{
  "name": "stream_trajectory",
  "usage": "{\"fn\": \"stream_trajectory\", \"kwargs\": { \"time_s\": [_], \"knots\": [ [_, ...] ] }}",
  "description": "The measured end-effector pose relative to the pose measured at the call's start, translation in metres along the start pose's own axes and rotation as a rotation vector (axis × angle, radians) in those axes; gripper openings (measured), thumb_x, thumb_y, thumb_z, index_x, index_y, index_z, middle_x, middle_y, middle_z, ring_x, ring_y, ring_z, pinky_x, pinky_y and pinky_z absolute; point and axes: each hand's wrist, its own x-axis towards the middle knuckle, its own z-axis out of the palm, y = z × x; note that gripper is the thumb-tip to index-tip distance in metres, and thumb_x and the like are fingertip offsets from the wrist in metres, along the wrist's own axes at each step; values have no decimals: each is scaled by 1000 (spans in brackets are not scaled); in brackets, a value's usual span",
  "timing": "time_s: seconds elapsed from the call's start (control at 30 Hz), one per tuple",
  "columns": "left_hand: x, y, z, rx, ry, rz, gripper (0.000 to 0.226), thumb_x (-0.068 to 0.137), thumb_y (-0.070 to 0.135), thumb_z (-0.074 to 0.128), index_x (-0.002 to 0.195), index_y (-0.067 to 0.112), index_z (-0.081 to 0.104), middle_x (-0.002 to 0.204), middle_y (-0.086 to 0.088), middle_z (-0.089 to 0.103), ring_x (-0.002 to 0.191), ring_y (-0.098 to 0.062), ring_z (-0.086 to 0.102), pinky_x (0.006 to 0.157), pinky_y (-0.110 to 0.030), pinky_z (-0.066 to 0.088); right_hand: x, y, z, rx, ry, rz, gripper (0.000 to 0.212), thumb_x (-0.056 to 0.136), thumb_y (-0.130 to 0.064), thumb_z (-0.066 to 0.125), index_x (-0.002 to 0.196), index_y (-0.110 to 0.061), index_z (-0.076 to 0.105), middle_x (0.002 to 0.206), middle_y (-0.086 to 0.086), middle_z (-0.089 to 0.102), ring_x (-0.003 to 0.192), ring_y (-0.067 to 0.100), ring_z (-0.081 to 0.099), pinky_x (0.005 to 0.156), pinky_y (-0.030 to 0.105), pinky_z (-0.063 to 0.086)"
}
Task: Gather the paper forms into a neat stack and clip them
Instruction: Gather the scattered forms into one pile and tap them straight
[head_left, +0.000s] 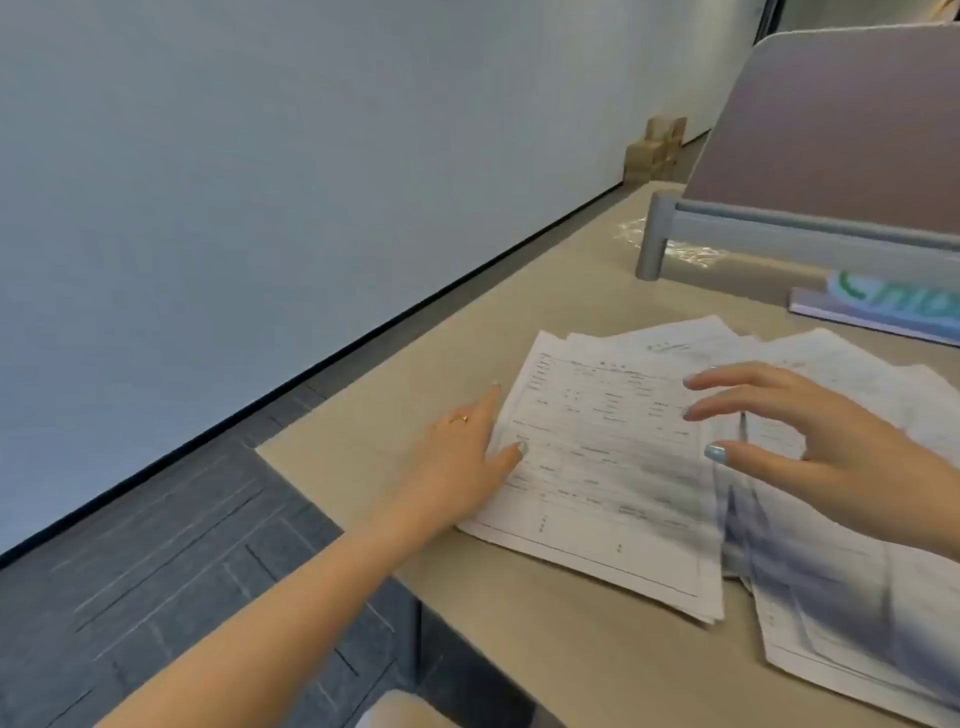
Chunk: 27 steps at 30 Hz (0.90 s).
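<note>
Printed paper forms (613, 467) are spread in loose, overlapping sheets on the beige counter (363, 415), beside a grey divider panel (831, 140). The left hand (462, 462) is laid flat at their left edge, fingers extended. The right hand (810, 441) is held over the sheets, fingers spread and gripping nothing.

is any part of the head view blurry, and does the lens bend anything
Head view: the paper forms under the left hand read fairly sharp; sheets below the right hand smear with motion blur; the wide lens tilts the wall and desk edge.
</note>
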Motion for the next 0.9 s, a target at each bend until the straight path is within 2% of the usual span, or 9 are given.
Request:
{"fn": "stream_trajectory", "kwargs": {
  "time_s": [0.07,0.17,0.3,0.43,0.5,0.57,0.73,0.83,0.9],
  "knots": [
    [0,9,5,-114,-30,-58,74,88,44,47,147,25,5,151,-3,31,137,-25,30,109,-40,29,-27,7,-2,36,7,101,29,77,-67,40,99,-56,55,123,-41,42,115,-25,32,87,15,34],
    [3,24,9,-128,-22,-74,76,87,36,52,146,22,7,154,-2,26,137,-24,30,105,-38,30,-66,25,0,56,15,214,17,80,-48,51,96,-53,53,121,-39,40,110,-27,34,96,23,32],
    [10,34,14,-109,-16,-119,75,84,31,55,145,23,12,144,-9,37,123,-27,46,96,-39,40,-100,34,-2,46,75,327,20,85,-33,57,101,-45,55,126,-23,46,117,0,44,99,25,30],
    [22,44,22,-92,-11,-144,66,80,25,58,137,22,25,132,-11,45,105,-30,56,82,-33,43,-125,41,-3,-12,147,462,27,87,-30,56,114,-32,57,136,-12,45,127,11,41,101,22,25],
    [28,48,25,-48,19,-167,68,80,15,58,139,17,24,138,-16,39,117,-34,48,86,-36,39,-134,47,-2,-59,171,554,36,88,-32,55,123,-28,54,145,-6,40,132,16,38,110,32,26],
    [35,49,27,-5,36,-188,73,79,7,56,142,16,21,140,-19,36,123,-37,43,93,-41,39,-142,52,2,-101,172,626,46,87,-39,53,131,-26,47,150,-3,34,137,18,32,115,44,18],
    [39,58,28,192,81,-236,77,77,9,58,143,17,18,147,-18,29,133,-35,30,102,-47,30,-156,57,26,-177,71,689,71,82,-62,43,143,-28,27,158,-5,14,146,16,7,116,46,-1],
    [34,92,40,195,144,-50,71,83,21,58,144,16,21,151,-13,27,137,-32,26,107,-47,26,-158,59,33,-197,-23,669,75,83,-67,34,146,-29,19,159,-6,8,146,14,2,117,45,-4],
    [32,125,54,62,77,104,67,88,29,55,145,17,21,152,-8,30,137,-27,31,108,-43,29,-156,59,34,-190,-31,646,74,83,-68,31,146,-31,17,159,-8,7,146,12,1,117,45,-5]
  ]
}}
